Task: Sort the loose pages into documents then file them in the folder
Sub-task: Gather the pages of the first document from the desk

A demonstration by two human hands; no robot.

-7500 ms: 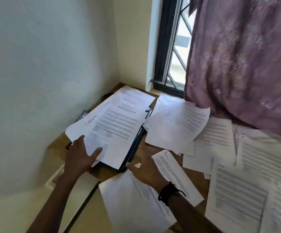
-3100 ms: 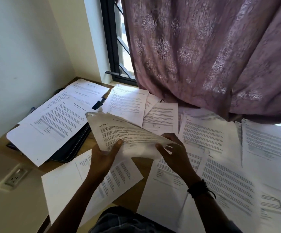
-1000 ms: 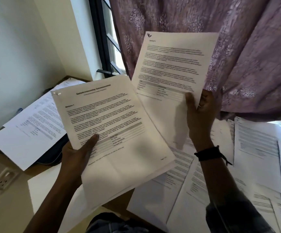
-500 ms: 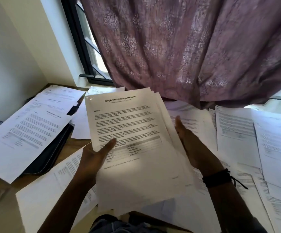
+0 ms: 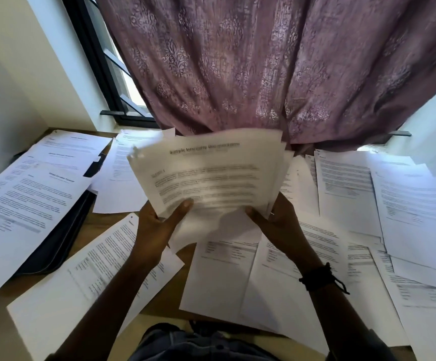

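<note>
I hold a small stack of printed pages point(image 5: 211, 175) upright above the middle of the wooden table point(image 5: 99, 225). My left hand point(image 5: 157, 227) grips its lower left edge, thumb on the front sheet. My right hand point(image 5: 279, 225) grips the lower right edge, with the sheets fanned a little on that side. The stack is motion-blurred. A dark folder point(image 5: 63, 235) lies at the left, mostly hidden under several pages point(image 5: 26, 204). Loose printed pages point(image 5: 347, 194) cover the table around and below my hands.
A mauve patterned curtain point(image 5: 264, 66) hangs just behind the held stack and over the table's far edge. A black-framed window point(image 5: 102, 74) sits at the back left, with white walls on both sides. My lap point(image 5: 185, 345) shows at the table's near edge.
The two separately held sheets were brought together into one stack. My right hand, open beside the stack half a second ago, now grips its right edge, and the stack is tipped up.
</note>
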